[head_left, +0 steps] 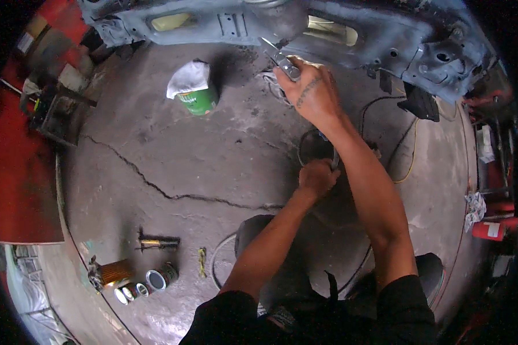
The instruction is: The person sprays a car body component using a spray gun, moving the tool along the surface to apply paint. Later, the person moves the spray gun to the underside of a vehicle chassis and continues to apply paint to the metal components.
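My right hand (313, 95), closed, grips a silver spray gun (286, 64) just below the grey-coated car body panel (253, 26). The gun's front end points up and to the left, close to the panel's lower edge. Nearer to me, my left hand (317, 177) is wrapped round a grey hose (335, 156), which loops on the far side of that hand. The hose's join to the gun is hidden behind my right hand and forearm. A crumpled cloth (275, 86) lies on the floor beside the gun.
A green can (200, 102) with a white cloth (189, 79) over its top stands on the cracked floor. Small cans (162, 278) and a yellow-handled tool (160, 241) lie at lower left. A yellow cable (410, 164) runs at right. A red panel (20, 190) borders the left.
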The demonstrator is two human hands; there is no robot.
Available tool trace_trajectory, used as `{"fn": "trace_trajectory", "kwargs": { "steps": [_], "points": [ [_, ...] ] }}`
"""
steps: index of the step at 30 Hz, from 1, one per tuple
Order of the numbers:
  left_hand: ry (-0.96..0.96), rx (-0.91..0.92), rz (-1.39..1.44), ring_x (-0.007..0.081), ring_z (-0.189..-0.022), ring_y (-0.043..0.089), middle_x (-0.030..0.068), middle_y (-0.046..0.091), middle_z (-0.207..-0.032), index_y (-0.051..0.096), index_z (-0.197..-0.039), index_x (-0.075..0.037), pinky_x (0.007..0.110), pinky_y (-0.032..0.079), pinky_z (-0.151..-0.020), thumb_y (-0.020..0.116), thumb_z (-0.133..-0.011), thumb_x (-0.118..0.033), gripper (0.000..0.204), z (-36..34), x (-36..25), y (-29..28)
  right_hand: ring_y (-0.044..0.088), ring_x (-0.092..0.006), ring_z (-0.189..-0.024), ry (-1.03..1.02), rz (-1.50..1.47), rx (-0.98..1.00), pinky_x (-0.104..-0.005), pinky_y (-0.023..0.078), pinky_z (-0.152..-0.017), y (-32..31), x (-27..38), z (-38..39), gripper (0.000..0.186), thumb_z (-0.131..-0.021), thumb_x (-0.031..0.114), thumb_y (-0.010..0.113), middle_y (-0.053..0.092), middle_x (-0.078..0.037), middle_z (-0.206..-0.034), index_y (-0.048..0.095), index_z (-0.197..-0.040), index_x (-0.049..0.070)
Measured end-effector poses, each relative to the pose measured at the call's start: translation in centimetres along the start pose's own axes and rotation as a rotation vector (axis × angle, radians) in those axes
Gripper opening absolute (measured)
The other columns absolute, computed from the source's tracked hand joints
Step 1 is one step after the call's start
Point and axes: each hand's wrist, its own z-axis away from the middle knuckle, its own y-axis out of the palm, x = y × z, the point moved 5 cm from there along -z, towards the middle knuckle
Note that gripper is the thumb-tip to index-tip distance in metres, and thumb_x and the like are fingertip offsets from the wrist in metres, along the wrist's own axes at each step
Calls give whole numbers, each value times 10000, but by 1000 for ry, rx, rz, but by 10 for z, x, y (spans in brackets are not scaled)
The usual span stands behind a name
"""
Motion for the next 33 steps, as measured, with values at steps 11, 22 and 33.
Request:
{"fn": "trace_trajectory", "kwargs": {
  "steps": [11, 22, 33],
  "points": [
    [54, -18, -28, 357, -1074, 666, 178, 701, -1131, 706, -1130, -100, 452, 519, -939, 665, -892, -425, 405, -2, 5, 15, 687, -429, -880, -31, 80, -45, -513, 539, -811, 2, -6, 5, 350, -910, 378, 627, 712, -225, -907, 706, -1075, 79],
    [29, -82, 7, 362, -1049, 669, 184, 707, -1080, 698, -1109, -91, 479, 530, -910, 645, -895, -408, 386, 7, -10, -10, 678, -447, -799, -124, 47, -25, -519, 540, -764, 7, 14, -1, 339, -922, 372, 628, 702, -217, -816, 697, -1063, 72],
    [12, -130, 70, 364, -975, 684, 193, 707, -1017, 680, -1045, -57, 494, 545, -853, 663, -891, -367, 346, 2, 0, -18, 663, -430, -773, -156, 32, 25, -463, 510, -712, 27, 34, -9, 326, -906, 328, 661, 685, -216, -791, 709, -1046, 37]
  ]
}}
